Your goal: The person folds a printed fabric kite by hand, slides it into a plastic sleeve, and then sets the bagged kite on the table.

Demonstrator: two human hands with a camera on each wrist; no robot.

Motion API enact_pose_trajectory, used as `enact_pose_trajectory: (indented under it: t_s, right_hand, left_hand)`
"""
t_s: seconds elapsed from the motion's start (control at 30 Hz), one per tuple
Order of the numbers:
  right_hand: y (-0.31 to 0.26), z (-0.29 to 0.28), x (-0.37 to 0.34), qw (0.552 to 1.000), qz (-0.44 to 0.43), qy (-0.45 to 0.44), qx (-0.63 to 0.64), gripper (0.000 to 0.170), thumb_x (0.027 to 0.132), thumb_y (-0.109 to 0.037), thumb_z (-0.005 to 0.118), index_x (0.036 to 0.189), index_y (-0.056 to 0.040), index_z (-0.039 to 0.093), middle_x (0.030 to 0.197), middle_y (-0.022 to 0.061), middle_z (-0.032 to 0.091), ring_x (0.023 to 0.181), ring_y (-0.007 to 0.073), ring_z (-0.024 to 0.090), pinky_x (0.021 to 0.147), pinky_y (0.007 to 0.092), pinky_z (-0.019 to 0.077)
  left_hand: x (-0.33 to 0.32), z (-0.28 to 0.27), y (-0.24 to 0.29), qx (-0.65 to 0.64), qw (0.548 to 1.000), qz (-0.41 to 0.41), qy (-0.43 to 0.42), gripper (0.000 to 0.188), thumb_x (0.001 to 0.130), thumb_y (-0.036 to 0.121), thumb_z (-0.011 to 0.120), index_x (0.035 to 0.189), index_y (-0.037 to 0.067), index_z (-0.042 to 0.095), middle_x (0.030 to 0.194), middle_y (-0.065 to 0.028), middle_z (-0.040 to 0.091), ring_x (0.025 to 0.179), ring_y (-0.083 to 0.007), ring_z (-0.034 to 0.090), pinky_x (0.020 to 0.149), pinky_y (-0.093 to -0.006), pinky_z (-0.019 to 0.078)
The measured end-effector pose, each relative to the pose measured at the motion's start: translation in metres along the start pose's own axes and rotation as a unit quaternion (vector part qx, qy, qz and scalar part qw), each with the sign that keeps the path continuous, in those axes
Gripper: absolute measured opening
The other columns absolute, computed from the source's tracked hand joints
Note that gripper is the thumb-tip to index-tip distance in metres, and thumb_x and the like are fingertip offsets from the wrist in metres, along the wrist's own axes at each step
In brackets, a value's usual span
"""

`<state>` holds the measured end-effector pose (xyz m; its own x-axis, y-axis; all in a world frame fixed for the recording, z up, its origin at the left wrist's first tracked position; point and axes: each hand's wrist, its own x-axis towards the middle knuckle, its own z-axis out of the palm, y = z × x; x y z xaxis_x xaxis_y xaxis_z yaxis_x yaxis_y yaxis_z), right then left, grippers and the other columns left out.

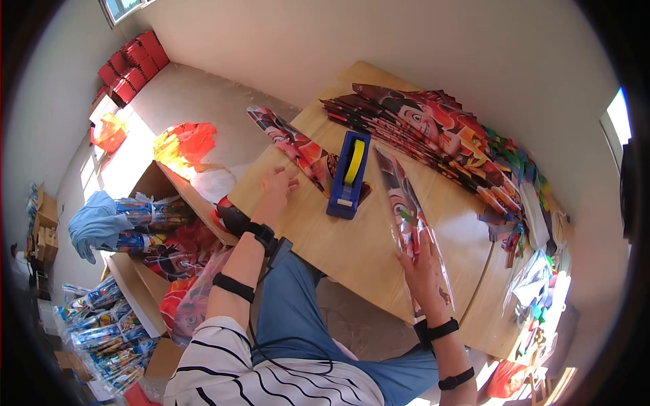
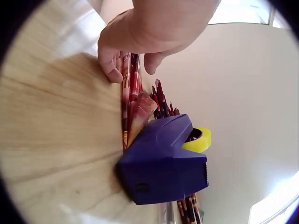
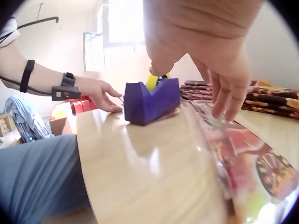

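Observation:
My right hand (image 1: pixel 423 271) rests with spread fingers on a long, tapering folded packet (image 1: pixel 401 196) in clear plastic, printed with a red and black cartoon figure. In the right wrist view, its fingertips reach down to the packet's glossy surface (image 3: pixel 243 144). The left hand (image 1: pixel 279 184) is low over the table, fingers loosely bent and thumb apart, beside a similar printed packet (image 1: pixel 291 142). Between the hands stands a blue tape dispenser (image 1: pixel 336 203) with a roll of yellow tape (image 1: pixel 353 162), overlapping the lower end of that left packet. The left wrist view shows the dispenser (image 2: pixel 163 172) close up.
A fanned stack of similar printed packets (image 1: pixel 433 128) lies along the far side of the wooden table (image 1: pixel 352 260). Colourful bundles (image 1: pixel 535 169) lie at its right end. An open cardboard box (image 1: pixel 132 287) with packets stands at the left. Red boxes (image 1: pixel 135 68) are stacked against the wall.

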<state>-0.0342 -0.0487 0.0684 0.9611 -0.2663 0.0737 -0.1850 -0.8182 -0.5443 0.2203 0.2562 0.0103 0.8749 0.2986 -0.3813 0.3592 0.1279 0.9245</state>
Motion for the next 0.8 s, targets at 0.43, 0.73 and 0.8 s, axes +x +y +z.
enact_pose_trajectory:
  t_s: [0.43,0.73,0.8]
  right_hand:
    - [-0.134,0.100,0.148,0.985,0.140,-0.020,0.094,0.097,0.070,-0.054,0.081,0.133,0.0098,0.043,0.121,0.0319,0.060,0.115,0.0443,0.060,0.096,0.0474,0.0489]
    - [-0.129,0.103,0.152,0.978,0.179,-0.024,0.105,0.081,0.063,-0.043,0.082,0.119,0.0071,0.052,0.109,0.0273,0.067,0.103,0.0423,0.066,0.089,0.0462,0.0531]
    - [-0.130,0.101,0.153,0.977,0.182,-0.028,0.109,0.079,0.062,-0.042,0.081,0.117,0.0076,0.054,0.106,0.0275,0.068,0.101,0.0422,0.067,0.087,0.0461,0.0537]
  left_hand:
    - [0.057,0.033,0.012,0.027,0.989,-0.132,-0.056,0.029,0.075,0.018,0.086,0.086,-0.002,0.067,0.073,-0.0130,0.067,0.056,-0.0221,0.065,0.045,-0.0311,0.0467]
    - [0.031,0.068,-0.001,0.236,0.969,0.066,-0.019,0.060,0.057,0.034,0.094,0.096,-0.003,0.066,0.089,-0.0183,0.071,0.081,-0.0330,0.070,0.076,-0.0398,0.0553]
    - [0.029,0.071,-0.010,0.229,0.969,0.089,0.006,0.061,0.057,0.030,0.093,0.100,-0.002,0.065,0.096,-0.0199,0.071,0.092,-0.0355,0.070,0.083,-0.0421,0.0546]
